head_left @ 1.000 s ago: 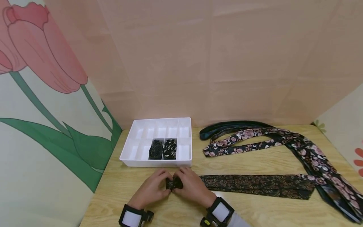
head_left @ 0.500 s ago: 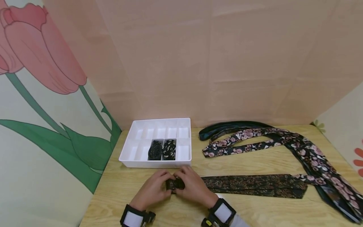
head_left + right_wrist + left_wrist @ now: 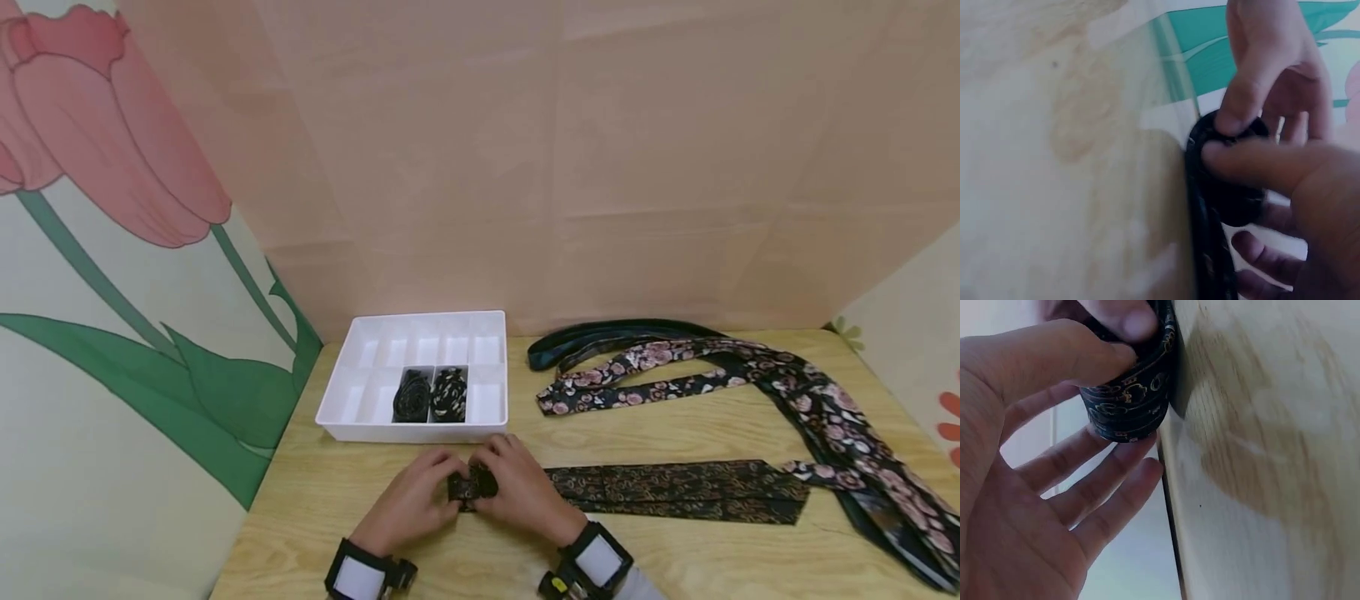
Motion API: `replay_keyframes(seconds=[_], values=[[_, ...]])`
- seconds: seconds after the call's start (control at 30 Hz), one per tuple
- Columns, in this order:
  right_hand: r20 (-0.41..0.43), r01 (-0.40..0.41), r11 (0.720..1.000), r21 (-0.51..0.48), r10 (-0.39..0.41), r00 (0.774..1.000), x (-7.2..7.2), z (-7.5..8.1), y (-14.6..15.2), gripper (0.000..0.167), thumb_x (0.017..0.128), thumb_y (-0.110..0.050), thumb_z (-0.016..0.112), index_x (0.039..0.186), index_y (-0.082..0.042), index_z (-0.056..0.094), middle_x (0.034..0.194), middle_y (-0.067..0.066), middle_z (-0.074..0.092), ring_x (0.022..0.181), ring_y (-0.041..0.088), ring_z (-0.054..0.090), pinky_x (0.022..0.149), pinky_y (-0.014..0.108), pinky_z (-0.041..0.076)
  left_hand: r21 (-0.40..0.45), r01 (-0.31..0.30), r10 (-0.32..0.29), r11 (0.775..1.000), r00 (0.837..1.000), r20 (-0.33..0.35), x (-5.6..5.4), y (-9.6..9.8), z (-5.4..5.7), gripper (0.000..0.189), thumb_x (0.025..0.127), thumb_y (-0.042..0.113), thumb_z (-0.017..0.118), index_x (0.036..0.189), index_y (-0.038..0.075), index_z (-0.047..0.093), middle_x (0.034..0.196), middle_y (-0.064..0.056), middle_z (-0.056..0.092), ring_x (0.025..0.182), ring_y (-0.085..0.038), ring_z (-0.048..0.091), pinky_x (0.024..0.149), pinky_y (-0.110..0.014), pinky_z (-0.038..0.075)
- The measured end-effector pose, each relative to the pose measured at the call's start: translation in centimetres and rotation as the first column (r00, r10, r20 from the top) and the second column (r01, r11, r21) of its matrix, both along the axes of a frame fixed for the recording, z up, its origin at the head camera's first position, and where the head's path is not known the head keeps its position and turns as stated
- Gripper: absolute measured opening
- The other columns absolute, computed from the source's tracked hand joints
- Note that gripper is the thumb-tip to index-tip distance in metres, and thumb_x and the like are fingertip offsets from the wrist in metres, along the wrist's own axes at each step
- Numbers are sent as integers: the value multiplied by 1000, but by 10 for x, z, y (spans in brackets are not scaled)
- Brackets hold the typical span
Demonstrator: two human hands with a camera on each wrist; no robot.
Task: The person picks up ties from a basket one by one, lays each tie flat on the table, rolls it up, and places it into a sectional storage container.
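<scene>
We find the half-rolled tie black with gold motifs. We record pink roses on the black floral tie.

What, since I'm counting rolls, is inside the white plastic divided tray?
A black fabric roll and a pale-flecked black fabric roll, side by side; what lies beneath is covered.

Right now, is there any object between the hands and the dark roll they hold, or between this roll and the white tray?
Nothing separates left hand and right hand from the roll: both touch it. Toward the white tray, only fingers and its raised front wall show between.
</scene>
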State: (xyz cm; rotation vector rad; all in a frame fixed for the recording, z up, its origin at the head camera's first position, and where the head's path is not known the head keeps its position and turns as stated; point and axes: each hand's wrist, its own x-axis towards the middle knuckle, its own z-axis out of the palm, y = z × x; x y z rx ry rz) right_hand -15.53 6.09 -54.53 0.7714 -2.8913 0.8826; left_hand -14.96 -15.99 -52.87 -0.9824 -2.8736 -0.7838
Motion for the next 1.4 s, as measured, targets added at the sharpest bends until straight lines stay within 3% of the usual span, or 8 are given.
replay_keyframes(seconds=[0.3,0.47,0.63,0.7,0.9,1.03,1.4], values=[[5,-10,1000,8,10,1000,-2,-1,7,48,76,-36,95,117,-25,74,117,-4,61,105,13,49,91,37,48,-26,-19,20,999,998,56,1,4,3,45,82,20,87,124,21,70,125,7,66,121,-13,60,107,-37,55],[-6,-29,999,13,30,1000,-1,2,8,48,76,-38,95,118,-24,73,116,-4,59,105,14,50,89,36,49,-19,-14,14,1000,999,29,1,5,3,44,82,20,87,123,22,72,124,7,65,119,-11,61,105,-36,55],[-13,-26,998,49,27,1000,0,4,9,48,74,-38,96,114,-22,73,113,-4,58,100,14,49,84,33,47,9,7,-8,1000,996,86,0,7,2,40,84,19,86,120,23,70,124,8,62,113,-7,62,99,-33,57],[-14,-34,998,47,35,999,1,5,9,47,76,-39,95,114,-22,72,112,-4,58,100,14,49,84,33,46,8,17,-17,1000,997,75,-1,8,2,38,82,18,86,117,24,72,121,8,62,110,-7,61,96,-31,57],[-24,-6,996,85,8,1000,2,5,10,50,75,-38,95,115,-19,72,113,-4,58,100,14,50,85,33,49,-4,32,-32,999,998,55,-2,12,4,45,83,22,88,125,24,70,125,7,64,117,-9,62,102,-34,57],[-8,-24,998,66,25,1000,2,5,10,49,77,-39,94,115,-19,72,114,-4,59,102,14,51,87,34,50,-14,26,-25,1000,998,53,-1,12,5,40,83,18,87,120,24,72,122,8,65,113,-8,63,98,-33,58],[0,-51,994,96,52,999,2,4,11,53,79,-42,92,120,-18,68,117,-4,58,103,14,48,88,34,48,-24,30,-30,999,999,13,-1,13,4,45,81,23,89,122,25,72,123,8,66,115,-10,62,101,-34,56]])
